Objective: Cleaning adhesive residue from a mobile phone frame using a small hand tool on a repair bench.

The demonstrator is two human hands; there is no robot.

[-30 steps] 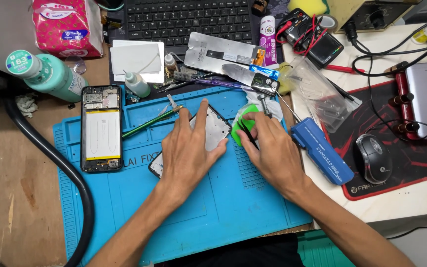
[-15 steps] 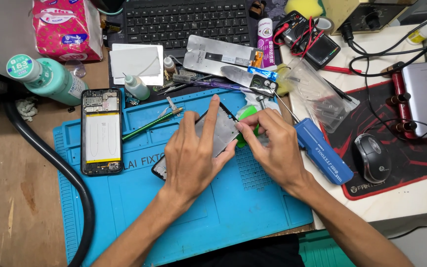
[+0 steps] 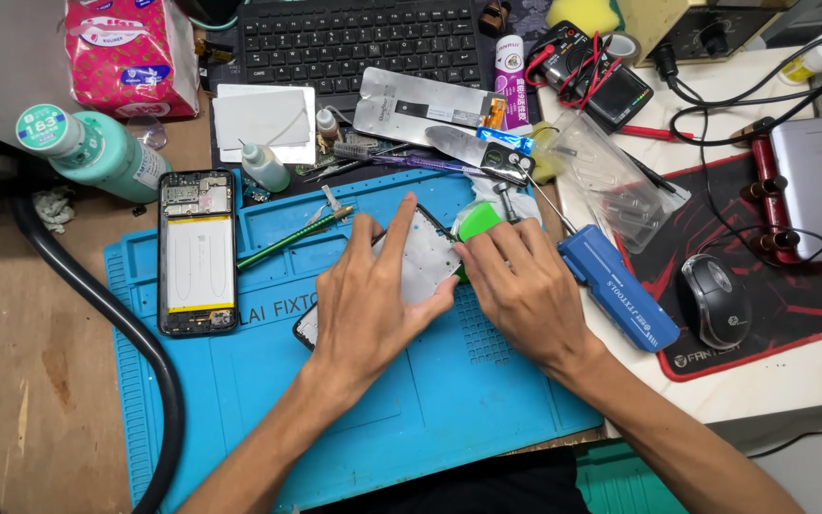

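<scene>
A phone screen panel (image 3: 422, 262) lies back side up on the blue repair mat (image 3: 240, 381). My left hand (image 3: 368, 300) rests flat on it, fingers spread, pressing it down. At the panel's right edge my right hand (image 3: 525, 286) pinches a green plastic pick (image 3: 477, 224). An opened phone body (image 3: 197, 252) with its battery showing lies on the left part of the mat. A green-handled tool (image 3: 287, 240) lies between it and my left hand.
A blue tool case (image 3: 617, 286) sits right of my hand. Behind are a keyboard (image 3: 363, 43), a spare panel (image 3: 425, 100), small bottles (image 3: 264, 167), a teal bottle (image 3: 97, 152) and a multimeter (image 3: 596, 76). A mouse (image 3: 714, 300) sits on a red-black pad. A black hose (image 3: 135, 343) curves at left.
Both hands and the panel have shifted slightly up the mat. The green pick in my right hand has moved along the panel's right edge towards its top corner.
</scene>
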